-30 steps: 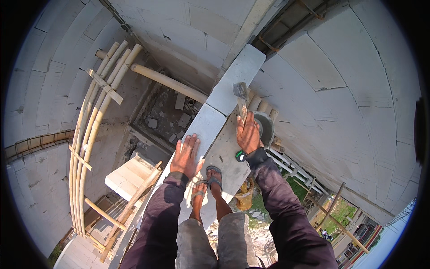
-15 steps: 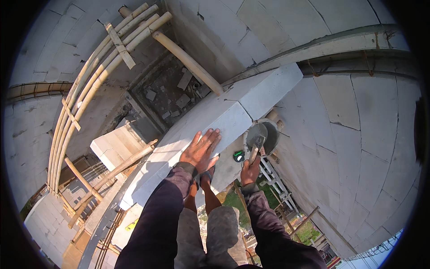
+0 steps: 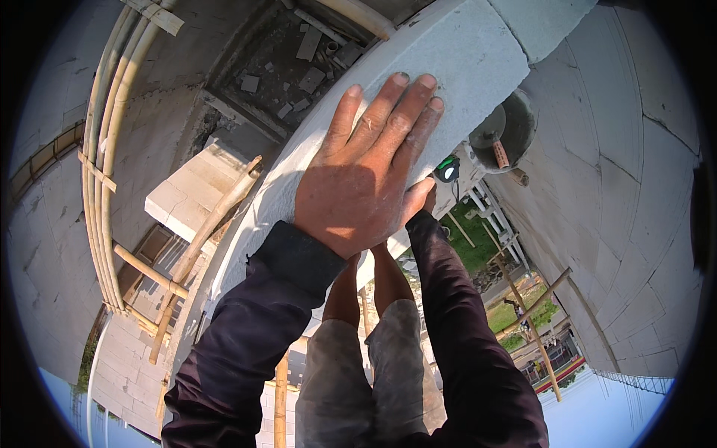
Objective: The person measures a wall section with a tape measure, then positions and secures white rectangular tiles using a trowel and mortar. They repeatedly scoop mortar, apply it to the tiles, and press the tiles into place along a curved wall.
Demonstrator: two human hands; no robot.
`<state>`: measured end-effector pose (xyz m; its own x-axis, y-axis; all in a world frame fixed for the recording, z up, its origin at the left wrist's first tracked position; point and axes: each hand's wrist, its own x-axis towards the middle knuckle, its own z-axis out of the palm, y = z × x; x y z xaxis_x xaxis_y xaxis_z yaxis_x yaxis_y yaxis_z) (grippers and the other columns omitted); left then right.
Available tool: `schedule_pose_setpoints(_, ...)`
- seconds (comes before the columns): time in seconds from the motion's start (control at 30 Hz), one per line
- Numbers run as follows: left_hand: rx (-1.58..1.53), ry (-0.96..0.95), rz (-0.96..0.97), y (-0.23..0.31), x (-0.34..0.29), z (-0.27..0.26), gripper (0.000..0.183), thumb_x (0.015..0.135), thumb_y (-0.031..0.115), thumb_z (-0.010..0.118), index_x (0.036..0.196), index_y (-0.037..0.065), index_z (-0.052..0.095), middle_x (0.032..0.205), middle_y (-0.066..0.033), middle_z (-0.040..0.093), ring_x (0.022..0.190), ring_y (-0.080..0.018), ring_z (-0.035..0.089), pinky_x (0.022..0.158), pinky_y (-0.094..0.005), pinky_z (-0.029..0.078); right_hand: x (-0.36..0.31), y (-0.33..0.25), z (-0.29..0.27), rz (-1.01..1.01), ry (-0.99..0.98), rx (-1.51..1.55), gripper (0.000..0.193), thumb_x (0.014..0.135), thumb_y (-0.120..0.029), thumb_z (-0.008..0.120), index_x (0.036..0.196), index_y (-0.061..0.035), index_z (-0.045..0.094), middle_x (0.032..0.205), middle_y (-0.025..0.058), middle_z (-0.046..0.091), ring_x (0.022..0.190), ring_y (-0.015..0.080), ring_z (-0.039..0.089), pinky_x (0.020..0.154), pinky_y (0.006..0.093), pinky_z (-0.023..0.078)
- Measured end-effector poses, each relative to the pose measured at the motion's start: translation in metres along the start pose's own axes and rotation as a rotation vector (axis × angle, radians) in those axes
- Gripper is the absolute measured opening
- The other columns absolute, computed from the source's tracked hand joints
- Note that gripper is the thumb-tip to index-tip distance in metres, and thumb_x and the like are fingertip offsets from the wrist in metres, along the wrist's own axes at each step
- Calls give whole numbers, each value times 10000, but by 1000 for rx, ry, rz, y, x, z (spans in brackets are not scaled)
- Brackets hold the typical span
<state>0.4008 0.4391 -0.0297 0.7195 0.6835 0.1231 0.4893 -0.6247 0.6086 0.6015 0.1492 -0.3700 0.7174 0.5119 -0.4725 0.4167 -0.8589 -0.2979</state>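
Note:
My left hand (image 3: 366, 164) is open, fingers stretched out, over the top of a long white block wall (image 3: 463, 52). Whether its palm presses on the blocks cannot be made out. Most of my right hand (image 3: 431, 196) is hidden behind the left thumb and the wall's edge, so its fingers do not show. Just beyond it sits a small black and green tape measure (image 3: 447, 169). A trowel (image 3: 499, 151) rests in a grey mortar bucket (image 3: 532, 123) to the right, its wooden handle leaning toward the near rim.
Bamboo poles (image 3: 104, 149) stand tied together on the left. White blocks (image 3: 194, 179) are stacked beside the wall. A tall block wall (image 3: 597, 194) rises on the right. Below lie grass (image 3: 469, 233) and crossed bamboo poles (image 3: 532, 310), a drop beneath my legs.
My right hand has let go of the trowel, which now rests in the bucket, and has moved back toward the wall. My left hand appears larger, nearer the camera. The whole view has shifted.

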Motion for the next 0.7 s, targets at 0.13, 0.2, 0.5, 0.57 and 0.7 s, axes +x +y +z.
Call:
schedule_pose_setpoints(0.13, 15, 23, -92, -21, -37, -10, 779, 726, 290, 796, 1400, 61, 479, 1496, -92, 412, 1382, -269, 392, 1141, -495, 314, -79, -28, 18, 65, -348, -375, 361, 810, -127, 647, 1160, -83, 573, 1134, 199, 592, 1050, 393, 613, 895, 461, 509)
schedule_pose_setpoints(0.2, -37, 45, -61, -12, -26, -4, 782, 752, 308, 782, 1418, 65, 452, 1509, -74, 393, 1400, -250, 369, 1165, -478, 300, -87, 4, -25, 15, -416, -441, 180, 781, -127, 632, 946, -134, 705, 1008, 150, 687, 1027, 341, 644, 869, 450, 527)
schedule_pose_setpoints(0.5, 26, -69, -241, -3, -73, -23, 749, 889, 376, 636, 1510, 114, 309, 1580, -24, 273, 1471, -215, 231, 1241, -457, 142, -164, -101, -178, -258, -312, 157, 134, 919, -146, 647, 890, -18, 620, 741, 1, 606, 630, 100, 526, 624, 273, 458)
schedule_pose_setpoints(0.57, 49, -87, -289, 5, -99, -26, 758, 908, 396, 598, 1531, 119, 267, 1600, -27, 237, 1478, -221, 214, 1233, -476, 139, -145, -143, -204, -296, -251, 235, 136, 918, -144, 648, 893, -12, 628, 741, 5, 610, 628, 86, 522, 603, 269, 448)
schedule_pose_setpoints(0.7, 158, -201, -403, 17, -186, -44, 752, 917, 408, 570, 1538, 114, 264, 1617, -53, 204, 1482, -267, 203, 1198, -519, 159, -133, -256, -257, -477, -126, 188, 179, 882, -169, 633, 912, 4, 666, 783, 112, 660, 701, 202, 619, 686, 330, 490)
